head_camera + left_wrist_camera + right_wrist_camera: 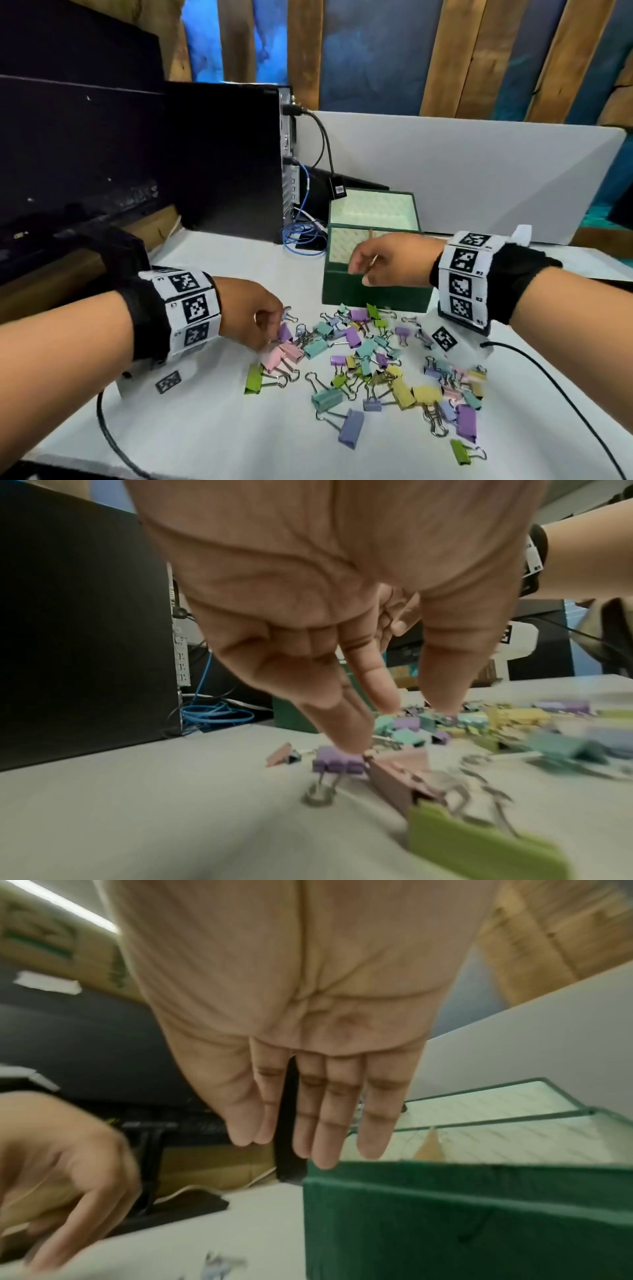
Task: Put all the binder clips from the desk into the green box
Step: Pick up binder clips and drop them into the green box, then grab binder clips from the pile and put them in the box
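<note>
The left wrist view is blurred, so whether the left hand (pixel 251 313) actually pinches the purple clip (pixel 337 762) under its fingertips, or only touches it, cannot be told. The binder clips (pixel 376 363) lie scattered on the white surface (pixel 212 428): small folded-metal wedges in pastel pink, purple, teal, yellow and green, with wire loop handles. Behind them stands the green box (pixel 373 291), cloth-covered, pale lining inside, lid up. The right hand (pixel 390 258) hovers at its front rim, fingers straight, holding nothing.
</note>
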Demonstrator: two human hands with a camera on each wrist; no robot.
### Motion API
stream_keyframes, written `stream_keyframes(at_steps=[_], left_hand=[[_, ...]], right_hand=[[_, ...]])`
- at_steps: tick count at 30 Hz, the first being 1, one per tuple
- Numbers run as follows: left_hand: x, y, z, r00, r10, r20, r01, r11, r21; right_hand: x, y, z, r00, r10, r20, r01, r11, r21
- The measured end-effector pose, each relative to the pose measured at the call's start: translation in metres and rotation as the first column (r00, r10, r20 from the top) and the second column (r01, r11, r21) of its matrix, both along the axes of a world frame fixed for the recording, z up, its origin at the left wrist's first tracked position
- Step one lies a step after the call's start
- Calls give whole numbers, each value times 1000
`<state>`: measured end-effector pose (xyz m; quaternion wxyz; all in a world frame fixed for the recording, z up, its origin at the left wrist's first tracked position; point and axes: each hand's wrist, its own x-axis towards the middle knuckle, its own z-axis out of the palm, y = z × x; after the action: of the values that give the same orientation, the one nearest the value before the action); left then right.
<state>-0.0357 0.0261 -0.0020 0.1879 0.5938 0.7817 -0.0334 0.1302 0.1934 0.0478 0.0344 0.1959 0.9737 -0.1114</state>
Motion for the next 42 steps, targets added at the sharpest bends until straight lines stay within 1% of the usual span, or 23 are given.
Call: stream_keyframes(at_steps=[2, 4, 6, 8, 11, 15, 17, 21, 23, 26, 28, 30, 32, 34, 36, 37, 39, 41, 42], left_hand=[[4, -9, -7, 999, -28, -36, 26, 998, -56], [7, -13, -14, 997, -41, -73, 32, 993, -114], [10, -14, -19, 995, -53, -90, 39, 989, -143], [11, -14, -22, 992, -68, -105, 52, 987, -149], [12, -13, -27, 986, -96, -135, 76, 986, -145], [12, -13, -33, 981, -97, -170, 78, 990, -117], [11, -14, -34, 982, -96, -161, 80, 992, -102], [9, -18, -29, 995, -58, -87, 52, 997, -61], [6, -19, -23, 997, -44, -68, 41, 998, -38], [0, -16, -11, 999, -18, -41, 20, 999, 42], [-5, -13, -2, 1000, 12, 26, -14, 994, 105], [-11, -7, 6, 994, 33, 105, -50, 984, 170], [-14, 3, 12, 982, 51, 181, -98, 960, 261], [-15, 18, 17, 961, 74, 265, -170, 918, 358], [-15, 37, 23, 926, 108, 360, -262, 873, 412], [-14, 47, 25, 906, 121, 405, -305, 851, 429], [-11, 63, 29, 867, 132, 481, -376, 807, 456], [-9, 76, 30, 835, 133, 534, -426, 770, 474], [-9, 80, 31, 823, 134, 551, -443, 760, 476]], right_hand=[[3, -14, -7, 991, 87, 98, -91, 995, 43], [-1, -23, -15, 973, 141, 184, -157, 985, 75], [-12, -29, -25, 937, 194, 290, -236, 965, 116], [-23, -33, -36, 904, 216, 369, -276, 954, 116], [-37, -38, -47, 881, 230, 414, -300, 947, 114], [-46, -39, -54, 877, 197, 438, -271, 956, 112], [-48, -38, -57, 874, 190, 447, -261, 960, 101], [-49, -35, -57, 882, 216, 418, -254, 966, 38], [-48, -35, -56, 882, 228, 413, -281, 957, 71], [-46, -31, -54, 895, 226, 385, -274, 959, 73], [-44, -26, -49, 915, 215, 341, -248, 967, 56], [-40, -22, -38, 942, 181, 282, -202, 978, 49], [-33, -18, -22, 970, 116, 212, -126, 992, 33], [-27, -10, -5, 994, 37, 106, -39, 999, 21], [-27, 1, 7, 998, -58, -31, 57, 998, -12], [-27, 7, 11, 990, -113, -88, 109, 993, -55], [-28, 18, 13, 962, -236, -136, 200, 952, -232], [-26, 25, 11, 941, -318, -118, 241, 872, -426], [-24, 28, 10, 934, -342, -107, 247, 831, -499]])
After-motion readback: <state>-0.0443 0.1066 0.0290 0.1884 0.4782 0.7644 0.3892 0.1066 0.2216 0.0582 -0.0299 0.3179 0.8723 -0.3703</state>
